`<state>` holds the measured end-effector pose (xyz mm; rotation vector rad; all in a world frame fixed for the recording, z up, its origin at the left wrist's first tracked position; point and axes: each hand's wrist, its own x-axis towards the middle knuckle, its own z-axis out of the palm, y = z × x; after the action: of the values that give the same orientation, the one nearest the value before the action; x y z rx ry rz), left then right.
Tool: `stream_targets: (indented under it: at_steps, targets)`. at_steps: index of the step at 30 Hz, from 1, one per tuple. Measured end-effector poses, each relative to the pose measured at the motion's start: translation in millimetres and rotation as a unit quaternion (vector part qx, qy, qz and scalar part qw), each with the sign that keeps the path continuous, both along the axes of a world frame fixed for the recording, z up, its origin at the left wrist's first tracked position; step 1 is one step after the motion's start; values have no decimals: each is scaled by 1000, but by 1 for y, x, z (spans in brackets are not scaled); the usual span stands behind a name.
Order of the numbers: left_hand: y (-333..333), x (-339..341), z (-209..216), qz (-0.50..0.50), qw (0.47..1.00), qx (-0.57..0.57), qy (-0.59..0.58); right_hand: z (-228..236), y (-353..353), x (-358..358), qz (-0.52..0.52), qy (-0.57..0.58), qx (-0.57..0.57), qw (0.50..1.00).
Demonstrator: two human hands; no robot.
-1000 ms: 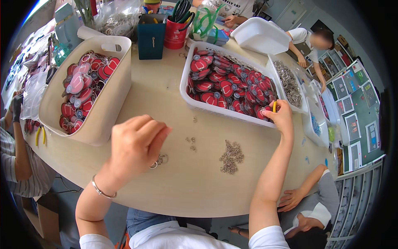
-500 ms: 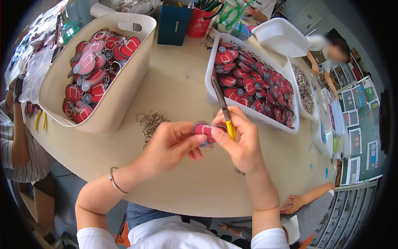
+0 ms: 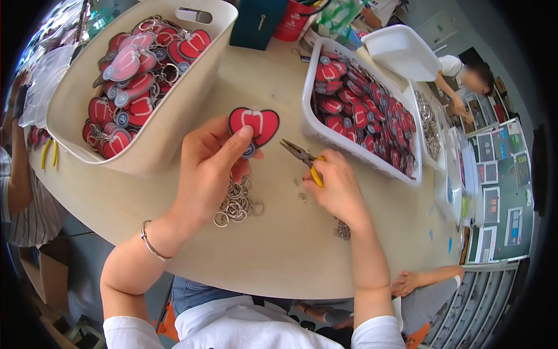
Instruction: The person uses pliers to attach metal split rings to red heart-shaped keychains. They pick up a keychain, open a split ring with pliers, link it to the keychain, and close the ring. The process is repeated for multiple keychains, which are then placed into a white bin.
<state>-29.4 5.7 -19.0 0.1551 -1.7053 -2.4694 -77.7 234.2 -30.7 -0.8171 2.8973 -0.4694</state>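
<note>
Pinched between thumb and fingers of my left hand (image 3: pixel 210 157) is a flat red heart-shaped charm (image 3: pixel 267 126) with a small blue-grey round part at its bottom. My right hand (image 3: pixel 337 185) is wrapped round needle-nose pliers (image 3: pixel 301 154) with yellow handles. Their jaws point up and left towards the charm, slightly apart and not touching it. Below my left hand lies a pile of metal split rings (image 3: pixel 235 205). Tiny metal links (image 3: pixel 342 230) are heaped beside my right wrist, and a few more lie under the pliers.
A beige bin (image 3: pixel 195 107) of charms with rings stands at left, a white basket (image 3: pixel 360 157) of charms at right. Behind are a dark green box (image 3: pixel 256 23) and a red cup (image 3: pixel 292 23). Another person's hand (image 3: pixel 405 283) rests at the near right edge.
My hands have moved apart. The left has carried the charm up and left, turning its face into view; the right has lowered the pliers, whose jaws now point left. The view has shifted a little.
</note>
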Motion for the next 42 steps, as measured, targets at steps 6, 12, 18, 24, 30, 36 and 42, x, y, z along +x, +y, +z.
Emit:
stream_targets:
  at_steps: [6, 12, 18, 24, 30, 36, 42]
  targets:
    - [11, -6, -15, 50, 996, -69, 42, -12, 15, 4, -19, 71, -63, 995]
    - [-4, -14, -45, 64, 990, -96, 75, 41, 46, 57, -10, 149, 30, 988]
    - [-5, -32, -61, 22, 990, -111, 90, 60, 74, 85, -39, 90, 67, 993]
    - [-11, -32, -59, 5, 986, -126, 111, 80, 78, 95, -31, 59, 74, 995]
    - [-19, -36, -67, -9, 986, -116, 118, 96, 83, 100, -58, 34, 96, 993]
    - [-19, -25, -56, 41, 988, -100, 109, 83, 78, 86, -42, 11, 76, 996]
    - [3, -11, -22, 55, 986, -86, 134, 33, 54, 49, 2, 109, -59, 992]
